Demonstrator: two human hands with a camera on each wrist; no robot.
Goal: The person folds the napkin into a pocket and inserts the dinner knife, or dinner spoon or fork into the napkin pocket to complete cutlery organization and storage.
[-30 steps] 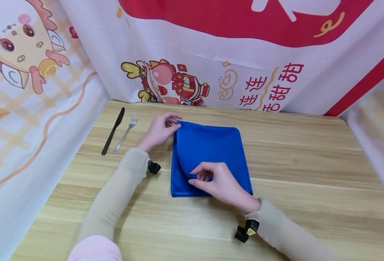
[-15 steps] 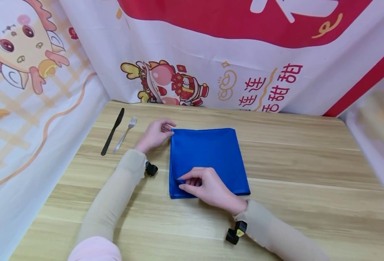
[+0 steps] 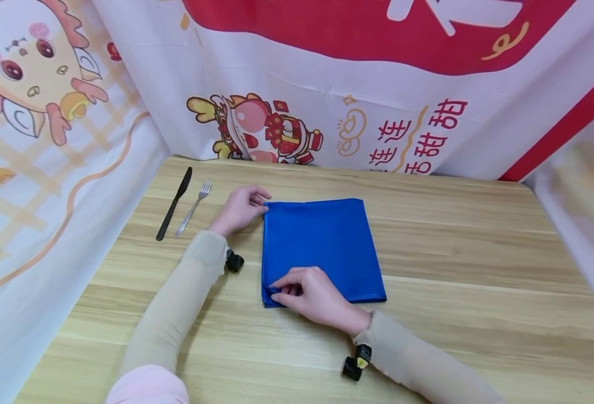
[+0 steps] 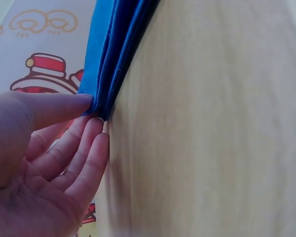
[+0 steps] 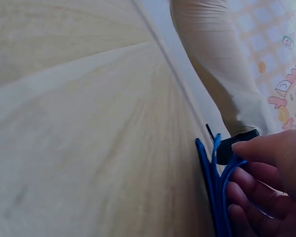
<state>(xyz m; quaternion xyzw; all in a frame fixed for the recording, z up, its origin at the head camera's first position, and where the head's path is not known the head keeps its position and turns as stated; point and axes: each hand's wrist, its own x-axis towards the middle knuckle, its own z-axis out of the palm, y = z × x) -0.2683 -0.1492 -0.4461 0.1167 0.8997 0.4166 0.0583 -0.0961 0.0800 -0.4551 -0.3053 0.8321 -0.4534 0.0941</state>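
Observation:
A folded blue cloth (image 3: 322, 241) lies nearly square on the wooden table. At its far left corner the left hand (image 3: 241, 209) pinches the cloth; in the left wrist view the thumb of that hand (image 4: 44, 148) presses the top layer of the stacked blue edges (image 4: 108, 54), fingertips beneath. The right hand (image 3: 317, 297) pinches the top layer near the cloth's near left corner. In the right wrist view the right hand (image 5: 271, 182) holds that layer, slightly raised from the layers below (image 5: 209, 173), between thumb and fingers.
Left of the cloth, a black knife (image 3: 174, 203) and a silver fork (image 3: 193, 208) lie side by side on the wooden table (image 3: 458, 235). Printed white curtains (image 3: 297, 73) stand behind the table and at its sides. Both wrists carry small black cameras.
The right hand has moved left and nearer the person, bringing the top layer over the cloth's near left corner. The left hand has shifted slightly left and nearer with its corner.

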